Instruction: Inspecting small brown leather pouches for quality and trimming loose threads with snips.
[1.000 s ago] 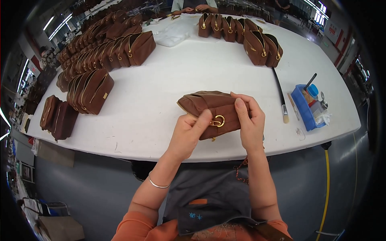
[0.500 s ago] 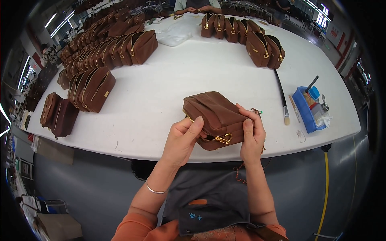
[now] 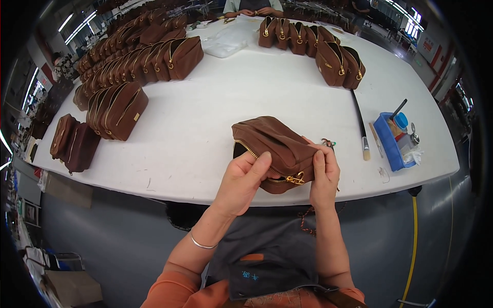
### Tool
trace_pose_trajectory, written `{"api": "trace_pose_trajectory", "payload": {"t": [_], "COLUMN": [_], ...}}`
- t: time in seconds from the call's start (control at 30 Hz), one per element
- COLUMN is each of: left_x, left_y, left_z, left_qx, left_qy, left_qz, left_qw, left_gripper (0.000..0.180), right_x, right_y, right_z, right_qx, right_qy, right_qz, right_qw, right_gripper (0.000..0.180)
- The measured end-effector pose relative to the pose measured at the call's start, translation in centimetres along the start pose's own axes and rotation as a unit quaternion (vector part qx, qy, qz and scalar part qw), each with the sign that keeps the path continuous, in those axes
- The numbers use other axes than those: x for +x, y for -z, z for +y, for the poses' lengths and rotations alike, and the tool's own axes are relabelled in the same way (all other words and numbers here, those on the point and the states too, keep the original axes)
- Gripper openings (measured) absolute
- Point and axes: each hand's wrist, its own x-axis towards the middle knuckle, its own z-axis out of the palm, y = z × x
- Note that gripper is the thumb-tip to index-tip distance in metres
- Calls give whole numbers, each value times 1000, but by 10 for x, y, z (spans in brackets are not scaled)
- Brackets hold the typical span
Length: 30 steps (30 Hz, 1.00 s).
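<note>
One brown bag (image 3: 273,141) in the head view is held over the tabletop (image 3: 179,133), three o'clock from centre. Best to steady its end and ease the open zipper (image 3: 248,149) gently. At the bag's eight o'clock, the left hand (image 3: 239,185) pinches the zipper edge; at four, the right hand (image 3: 323,179) clasps the end, thumb upright.

The bag (image 3: 275,141) looks like soft brown leather, smooth with a faint sheen, creased along its top. Its zip (image 3: 247,149) and puller (image 3: 296,179) are shiny gold-coloured metal. From here the tabletop (image 3: 190,143) has a matt white covering, cloth or paper, I can't tell. The tray (image 3: 389,146) is smooth blue plastic, the bangle (image 3: 201,245) glossy silver-coloured metal, the apron (image 3: 275,236) dull grey cloth.
</note>
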Motion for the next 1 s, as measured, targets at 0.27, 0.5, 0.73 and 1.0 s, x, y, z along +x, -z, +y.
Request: {"api": "trace_pose_trajectory", "payload": {"t": [0.27,0.5,0.73,1.0], "left_x": [3,3,1,2], "left_y": [-9,-7,-5,9], "left_z": [-4,-11,-11,-8], "left_qx": [68,74,89,120], "left_qy": [-8,2,-24,-65], "left_qz": [25,7,5,23], "left_qw": [997,997,996,990], "left_gripper": [22,23,30,37], "right_x": [-10,-16,-18,-22], "right_y": [-18,-24,-20,-12], "right_z": [-61,-56,-50,-47], "right_qx": [-354,-378,-202,-40], "right_qy": [251,305,185,66], "right_qz": [-9,-25,-21,-25], "right_qw": [901,874,962,997], "right_gripper": [29,24,6,9]}}
